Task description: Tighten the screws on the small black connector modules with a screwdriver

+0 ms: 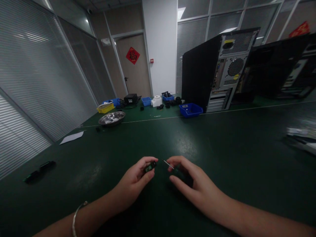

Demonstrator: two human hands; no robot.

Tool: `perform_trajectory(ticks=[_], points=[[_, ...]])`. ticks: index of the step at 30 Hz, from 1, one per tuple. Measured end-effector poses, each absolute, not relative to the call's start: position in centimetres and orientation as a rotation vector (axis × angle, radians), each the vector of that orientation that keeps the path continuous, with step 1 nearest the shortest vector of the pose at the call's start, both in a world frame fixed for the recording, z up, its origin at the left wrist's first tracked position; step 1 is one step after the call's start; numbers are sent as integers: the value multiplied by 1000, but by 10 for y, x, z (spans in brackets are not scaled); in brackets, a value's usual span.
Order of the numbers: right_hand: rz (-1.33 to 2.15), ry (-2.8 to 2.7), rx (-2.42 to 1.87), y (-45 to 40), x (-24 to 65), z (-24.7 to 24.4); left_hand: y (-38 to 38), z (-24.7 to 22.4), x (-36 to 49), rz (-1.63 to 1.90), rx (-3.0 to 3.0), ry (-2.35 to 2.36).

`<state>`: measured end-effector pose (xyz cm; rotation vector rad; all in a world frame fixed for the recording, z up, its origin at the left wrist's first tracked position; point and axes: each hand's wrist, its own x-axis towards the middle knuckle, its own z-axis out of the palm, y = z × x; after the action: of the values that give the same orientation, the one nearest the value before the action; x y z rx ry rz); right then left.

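My left hand (138,176) is closed, pinching a small black part with a green circuit board (149,167) between thumb and fingers. Its kind is too dim to make out. Across a narrow gap, my right hand (191,179) curls around a small screwdriver (169,164). The thin metal shaft points left toward the black part without touching it, and the handle is mostly hidden in the palm. Both hands are just above the dark green tabletop (138,141).
Black pieces with green bits (39,171) and a white paper (72,137) lie at the left. Farther back are a metal dish (112,118), a yellow tray (105,108), a blue bin (190,110) and a computer case (217,69). A blurred light object (302,133) sits at the right edge.
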<state>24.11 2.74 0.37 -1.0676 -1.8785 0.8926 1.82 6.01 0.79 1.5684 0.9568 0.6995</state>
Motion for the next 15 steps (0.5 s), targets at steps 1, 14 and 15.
perform_trajectory(ticks=[1,14,15], points=[[886,-1872,-1052,28,241,3,58,9,19,695,1603,955],[807,-2052,-962,30,243,6,59,7,20,808,1648,993],[807,-2066,-965,30,243,7,59,7,20,814,1683,982]])
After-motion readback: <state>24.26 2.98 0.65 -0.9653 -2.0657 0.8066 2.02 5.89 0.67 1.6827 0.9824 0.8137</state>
